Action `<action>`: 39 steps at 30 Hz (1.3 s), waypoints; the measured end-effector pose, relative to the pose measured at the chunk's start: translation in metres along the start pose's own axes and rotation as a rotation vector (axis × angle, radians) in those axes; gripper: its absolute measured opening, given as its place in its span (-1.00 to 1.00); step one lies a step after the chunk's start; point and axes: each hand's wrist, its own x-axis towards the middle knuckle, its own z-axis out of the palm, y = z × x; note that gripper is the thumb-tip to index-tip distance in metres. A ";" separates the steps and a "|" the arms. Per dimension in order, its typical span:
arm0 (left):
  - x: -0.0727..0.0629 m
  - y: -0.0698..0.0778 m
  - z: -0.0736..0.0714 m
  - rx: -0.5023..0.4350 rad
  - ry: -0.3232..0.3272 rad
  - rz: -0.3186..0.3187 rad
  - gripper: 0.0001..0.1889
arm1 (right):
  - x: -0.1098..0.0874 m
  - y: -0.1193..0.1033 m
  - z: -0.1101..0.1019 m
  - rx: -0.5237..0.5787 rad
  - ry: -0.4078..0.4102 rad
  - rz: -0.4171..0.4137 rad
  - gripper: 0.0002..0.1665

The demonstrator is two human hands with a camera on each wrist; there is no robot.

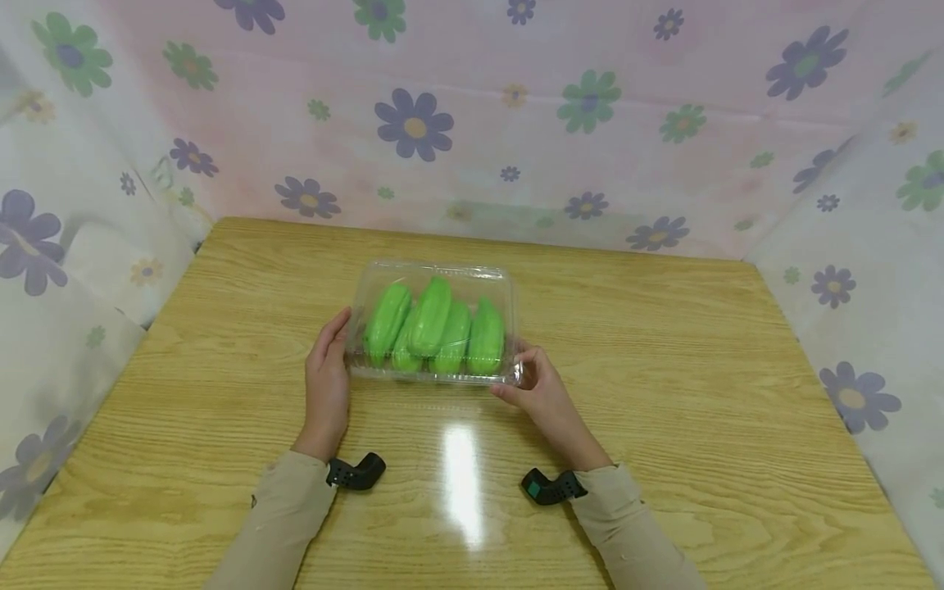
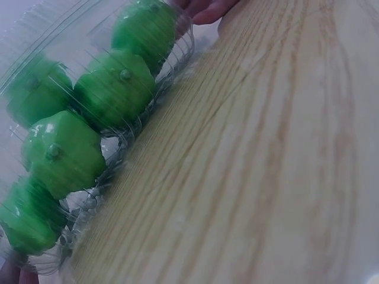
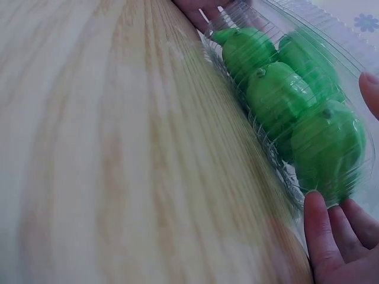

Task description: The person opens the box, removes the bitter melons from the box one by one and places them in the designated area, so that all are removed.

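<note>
A clear plastic clamshell box [image 1: 435, 269] holds several ridged green gourds [image 1: 430, 315], lying side by side with one on top. My left hand [image 1: 327, 385] grips the box's left end, its thumb side along the wall and other fingers partly hidden behind the plastic. At the near right corner, my right hand [image 1: 542, 393] holds the box between thumb and fingers. In the right wrist view, that hand's fingers [image 3: 323, 234] press the box's end below the gourds [image 3: 328, 151]. The left wrist view has the gourds [image 2: 62, 154] end-on through the plastic, close over the tabletop.
The box is at the middle of a wood-grain table [image 1: 664, 369], where a bright light reflection lies between the forearms. Flowered cloth [image 1: 479, 98] hangs behind the table and along both sides. Each wrist wears a black band mount [image 1: 357, 473].
</note>
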 end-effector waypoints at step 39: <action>0.002 0.002 -0.002 -0.016 -0.029 -0.007 -0.63 | -0.001 -0.004 -0.002 0.072 0.010 -0.046 -0.38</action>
